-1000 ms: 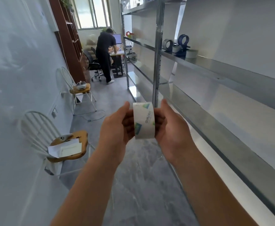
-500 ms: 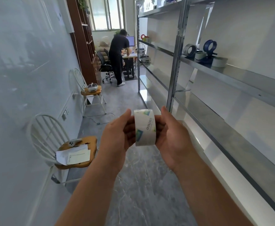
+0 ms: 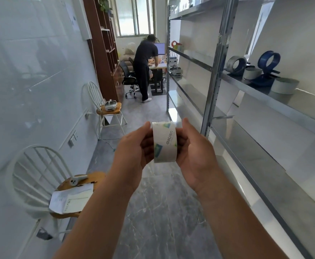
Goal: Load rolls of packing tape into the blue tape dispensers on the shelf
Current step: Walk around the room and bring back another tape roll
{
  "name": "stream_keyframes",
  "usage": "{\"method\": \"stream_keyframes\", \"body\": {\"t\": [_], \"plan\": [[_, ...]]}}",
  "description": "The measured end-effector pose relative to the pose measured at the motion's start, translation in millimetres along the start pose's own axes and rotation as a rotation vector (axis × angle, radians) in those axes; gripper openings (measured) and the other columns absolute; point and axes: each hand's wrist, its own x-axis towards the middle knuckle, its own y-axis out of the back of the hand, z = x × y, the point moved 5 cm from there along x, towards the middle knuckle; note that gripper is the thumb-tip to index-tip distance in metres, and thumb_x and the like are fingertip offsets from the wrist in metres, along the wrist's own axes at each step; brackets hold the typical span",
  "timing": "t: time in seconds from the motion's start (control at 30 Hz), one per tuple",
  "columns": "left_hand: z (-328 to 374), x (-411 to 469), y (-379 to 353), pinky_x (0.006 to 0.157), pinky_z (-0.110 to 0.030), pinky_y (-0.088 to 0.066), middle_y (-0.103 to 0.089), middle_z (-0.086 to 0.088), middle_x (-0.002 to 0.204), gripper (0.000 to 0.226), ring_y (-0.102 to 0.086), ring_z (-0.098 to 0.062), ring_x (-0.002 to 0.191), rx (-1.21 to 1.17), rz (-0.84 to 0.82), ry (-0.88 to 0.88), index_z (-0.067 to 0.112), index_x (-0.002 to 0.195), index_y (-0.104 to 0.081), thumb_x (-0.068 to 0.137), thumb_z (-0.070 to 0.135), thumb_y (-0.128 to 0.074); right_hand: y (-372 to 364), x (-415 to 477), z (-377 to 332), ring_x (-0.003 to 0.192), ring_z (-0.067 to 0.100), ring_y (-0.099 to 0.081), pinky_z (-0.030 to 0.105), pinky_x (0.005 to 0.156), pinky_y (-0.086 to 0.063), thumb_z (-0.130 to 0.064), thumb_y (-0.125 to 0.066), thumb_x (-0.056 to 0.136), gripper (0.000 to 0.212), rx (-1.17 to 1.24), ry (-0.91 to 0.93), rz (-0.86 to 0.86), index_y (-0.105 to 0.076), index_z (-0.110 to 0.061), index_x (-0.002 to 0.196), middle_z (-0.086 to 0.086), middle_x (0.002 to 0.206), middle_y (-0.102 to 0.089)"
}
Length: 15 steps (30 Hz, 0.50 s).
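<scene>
A roll of clear packing tape with green and blue print is held edge-on at chest height. My left hand grips its left side and my right hand grips its right side, fingers curled round the rim. On the metal shelf at the upper right stands a blue tape dispenser with an empty ring. A second dispenser holding a grey roll stands to its left. Two loose tape rolls, one and another, lie beside them.
Metal shelving runs along the right, with an upright post close ahead. Two white chairs stand at the left wall, the near chair bearing papers, the far chair a headset. A person bends over a desk at the corridor's end.
The view has swung right and up, bringing the shelf with the dispensers closer. Both hands keep the same hold on the tape roll.
</scene>
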Motion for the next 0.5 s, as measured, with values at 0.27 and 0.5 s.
{"method": "stream_keyframes", "body": {"t": [0.27,0.5], "plan": [[-4,91,-22,0.095,-0.052,-0.055,-0.079,-0.015,0.092,0.04,-0.073,-0.031,0.087,-0.069,0.038,-0.005,0.016,0.081,-0.083,0.102,0.034,-0.054,9,105,-16,0.088,0.029,-0.072,0.05,0.088,-0.057,-0.051,-0.046,0.103,0.055,-0.079,-0.037,-0.042,-0.077,-0.005,0.103,0.013,0.09,-0.077],[-5,170,-19,0.089,-0.049,-0.055,-0.077,-0.016,0.093,0.04,-0.071,-0.032,0.087,-0.084,0.026,-0.009,0.018,0.079,-0.085,0.101,0.032,-0.054,8,183,-9,0.088,0.026,-0.072,0.049,0.088,-0.057,-0.047,-0.047,0.104,0.049,-0.09,-0.041,-0.062,-0.078,-0.009,0.101,0.009,0.087,-0.078]]}}
